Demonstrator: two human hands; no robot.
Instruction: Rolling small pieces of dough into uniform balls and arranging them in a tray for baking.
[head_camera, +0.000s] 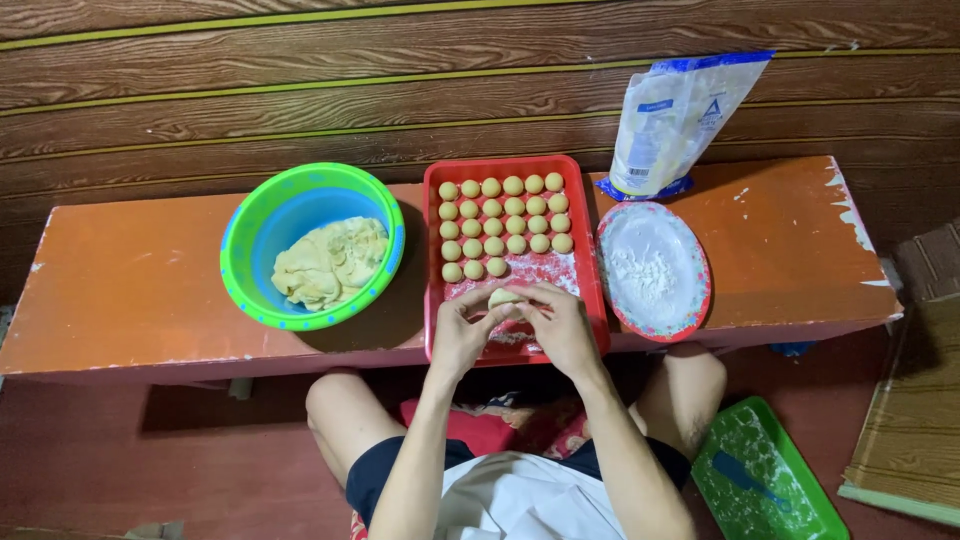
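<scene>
At the tray's 6 o'clock edge, your left hand and right hand grip one dough piece, mid-shaping; bowl at 9 o'clock.

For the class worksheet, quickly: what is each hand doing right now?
Left hand: closed on the dough piece over the red tray.
Right hand: closed on the same dough piece.

Green bowl of dough, floured oval plate, flour bag — green tray on floor
</scene>
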